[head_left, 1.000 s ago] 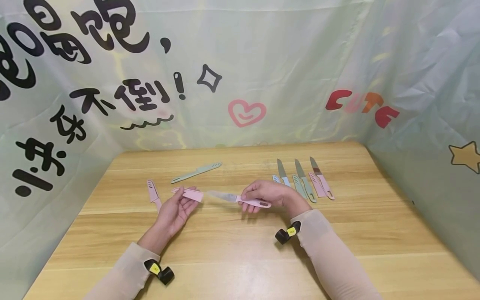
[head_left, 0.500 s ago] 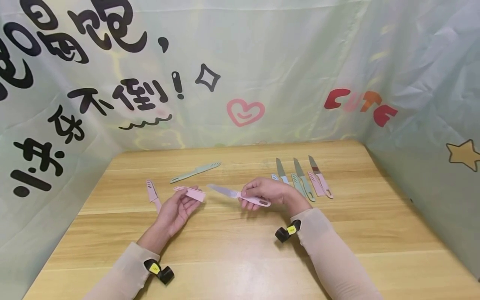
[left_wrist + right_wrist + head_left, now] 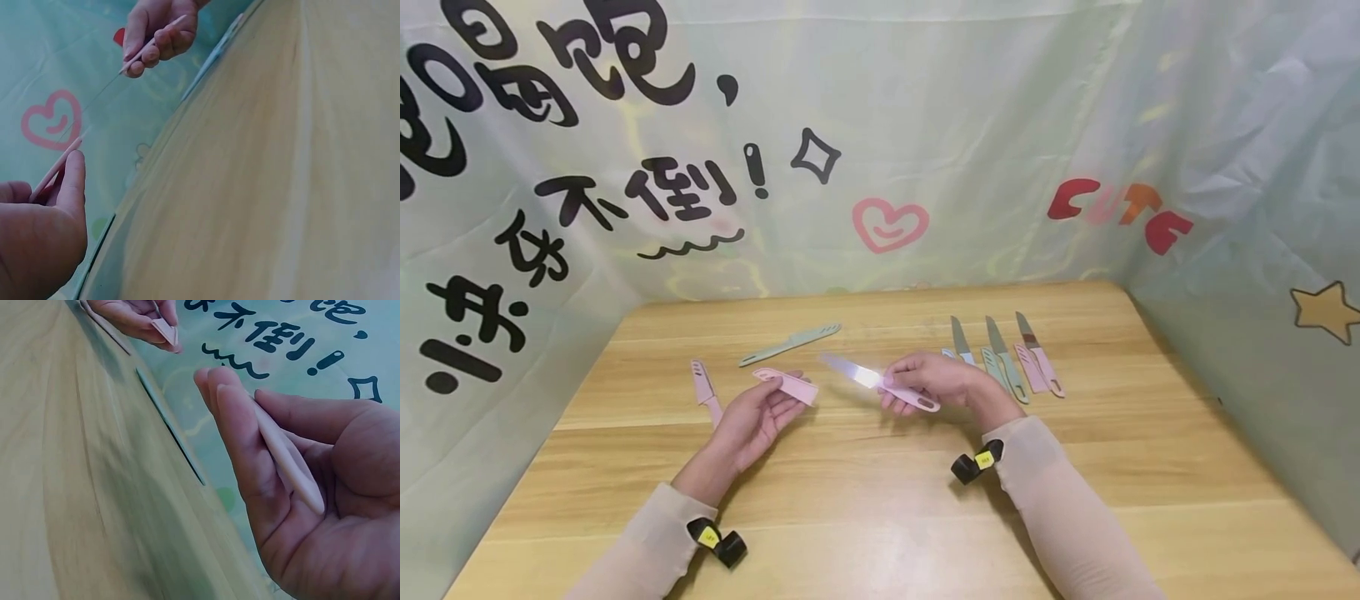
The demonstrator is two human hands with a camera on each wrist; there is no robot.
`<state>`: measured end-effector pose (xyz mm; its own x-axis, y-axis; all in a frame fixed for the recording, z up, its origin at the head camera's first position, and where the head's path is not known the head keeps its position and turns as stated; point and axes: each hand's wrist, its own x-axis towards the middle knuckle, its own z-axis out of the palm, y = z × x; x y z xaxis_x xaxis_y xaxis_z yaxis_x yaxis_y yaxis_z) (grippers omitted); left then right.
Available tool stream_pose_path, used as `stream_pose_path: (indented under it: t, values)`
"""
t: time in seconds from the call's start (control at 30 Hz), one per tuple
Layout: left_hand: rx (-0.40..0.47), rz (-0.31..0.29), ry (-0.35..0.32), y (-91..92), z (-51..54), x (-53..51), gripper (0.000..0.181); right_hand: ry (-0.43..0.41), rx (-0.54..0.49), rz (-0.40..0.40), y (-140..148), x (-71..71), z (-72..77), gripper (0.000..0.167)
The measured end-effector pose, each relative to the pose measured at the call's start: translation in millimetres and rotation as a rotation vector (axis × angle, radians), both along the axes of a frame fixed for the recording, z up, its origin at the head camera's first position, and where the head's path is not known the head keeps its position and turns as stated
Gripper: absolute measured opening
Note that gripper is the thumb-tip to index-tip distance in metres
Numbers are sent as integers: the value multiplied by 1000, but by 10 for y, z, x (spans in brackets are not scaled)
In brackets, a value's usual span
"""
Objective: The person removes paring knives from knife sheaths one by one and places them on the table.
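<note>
Gripping bare pink knife (image 3: 868, 377) by hdl, R hand (image 3: 936, 379) held it w/ tip toward empty pink sheath (image 3: 796, 386), pinched in L hand (image 3: 758, 425); knife & sheath apart, both above table (image 3: 865, 500). Beside L hand: covered pink knife (image 3: 703, 385). Farther back: covered green knife (image 3: 793, 344). Beyond R hand: bare blue-hdl knife (image 3: 960, 336), green-hdl knife (image 3: 1000, 346), pink-hdl knife (image 3: 1036, 350), approx. parallel.
</note>
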<state>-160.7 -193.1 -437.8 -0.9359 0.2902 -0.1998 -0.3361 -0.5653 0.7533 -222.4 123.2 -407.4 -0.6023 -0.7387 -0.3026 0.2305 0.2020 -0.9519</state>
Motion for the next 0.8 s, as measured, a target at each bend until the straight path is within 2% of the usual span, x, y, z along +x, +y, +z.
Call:
stream_pose_path:
  t: [0.37, 0.8]
  values:
    - [-41, -10, -11, 23, 40, -27, 42, -18, -12, -50, 44, 26, -12, 39]
    - [-132, -34, 19, 134, 123, -101, 43, 32, 25, -80, 49, 15, 7, 28]
